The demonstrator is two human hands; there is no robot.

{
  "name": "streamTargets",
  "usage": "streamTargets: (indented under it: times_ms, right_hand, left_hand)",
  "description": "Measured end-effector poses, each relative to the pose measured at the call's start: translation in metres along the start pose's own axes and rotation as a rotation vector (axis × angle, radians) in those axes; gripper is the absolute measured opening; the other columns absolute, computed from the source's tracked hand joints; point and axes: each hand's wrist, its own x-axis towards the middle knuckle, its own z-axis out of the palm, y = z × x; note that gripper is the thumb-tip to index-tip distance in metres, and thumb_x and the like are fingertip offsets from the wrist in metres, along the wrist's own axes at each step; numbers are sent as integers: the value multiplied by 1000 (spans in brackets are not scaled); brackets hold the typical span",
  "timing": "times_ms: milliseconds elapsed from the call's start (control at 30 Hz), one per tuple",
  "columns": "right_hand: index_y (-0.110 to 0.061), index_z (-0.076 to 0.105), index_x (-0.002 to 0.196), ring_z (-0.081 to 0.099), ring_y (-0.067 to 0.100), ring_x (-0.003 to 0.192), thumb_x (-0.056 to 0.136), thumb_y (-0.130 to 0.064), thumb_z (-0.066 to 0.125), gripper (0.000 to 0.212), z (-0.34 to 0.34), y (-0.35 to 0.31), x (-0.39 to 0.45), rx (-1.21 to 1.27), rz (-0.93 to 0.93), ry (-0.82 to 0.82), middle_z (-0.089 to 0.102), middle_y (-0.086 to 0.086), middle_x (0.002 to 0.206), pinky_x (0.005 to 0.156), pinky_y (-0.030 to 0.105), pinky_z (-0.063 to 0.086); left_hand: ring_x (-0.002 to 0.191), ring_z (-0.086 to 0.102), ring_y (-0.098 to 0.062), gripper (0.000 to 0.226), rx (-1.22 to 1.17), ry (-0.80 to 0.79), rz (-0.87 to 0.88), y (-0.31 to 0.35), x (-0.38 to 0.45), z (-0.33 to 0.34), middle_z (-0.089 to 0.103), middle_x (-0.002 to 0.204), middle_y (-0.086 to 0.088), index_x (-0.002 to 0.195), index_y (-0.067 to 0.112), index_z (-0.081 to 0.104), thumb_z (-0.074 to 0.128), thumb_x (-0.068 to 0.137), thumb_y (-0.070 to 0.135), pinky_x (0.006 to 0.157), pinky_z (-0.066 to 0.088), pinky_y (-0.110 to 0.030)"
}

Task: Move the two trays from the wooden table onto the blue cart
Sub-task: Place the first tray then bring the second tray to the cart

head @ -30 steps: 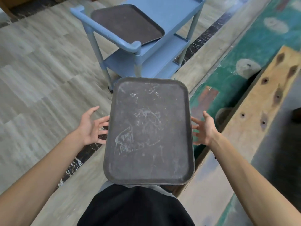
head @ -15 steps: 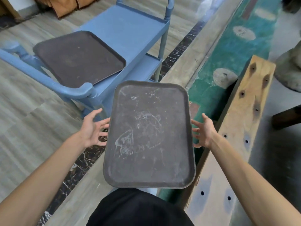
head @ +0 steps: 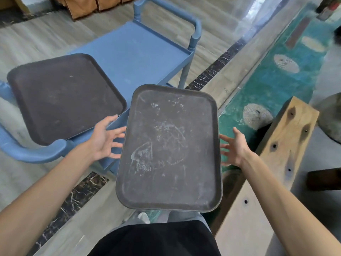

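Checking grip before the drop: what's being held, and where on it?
The scratched tray, by its two long side edges: left hand on the left edge, right hand on the right.

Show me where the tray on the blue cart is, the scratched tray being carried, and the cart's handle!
tray on the cart [head: 64,97], head view, middle of its dark flat surface.
scratched tray [head: 169,148], head view, middle of its scuffed surface.
cart handle [head: 33,154], head view, near rounded blue bar.
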Motion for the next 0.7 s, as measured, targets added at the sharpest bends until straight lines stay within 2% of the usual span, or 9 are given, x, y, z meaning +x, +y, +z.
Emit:
streamTargets:
  times_ms: [67,300,467,700]
  right_hand:
    - [-31,67,120,56,25,106,91,-76,22,70,4,-34,21,-33,-16,-16,60,8,116,83,49,42]
    - [-31,67,119,51,21,84,95,-71,23,64,38,-167,104,-148,-39,-137,52,3,86,76,39,37]
    - [-29,68,119,54,21,80,95,-72,23,67,61,-254,149,-231,-47,-243,55,3,88,72,37,40]
    - [-26,77,112,56,23,73,91,-73,26,72,115,-345,193,-355,-76,-339,58,5,78,73,41,43]
  left_hand:
    - [107,67,-29,80,-23,15,14,22,15,6,61,135,1,128,29,70,52,68,80,89,48,-55]
    - [103,63,-28,78,-91,123,65,99,72,21,61,129,-2,118,27,76,53,66,81,90,48,-55]
    - [93,61,-28,81,-146,216,99,146,94,33,60,121,-6,116,22,77,49,67,80,80,49,-50]
    - [89,58,-29,83,-231,333,139,199,114,30,65,111,-5,118,16,75,48,69,77,83,45,-52]
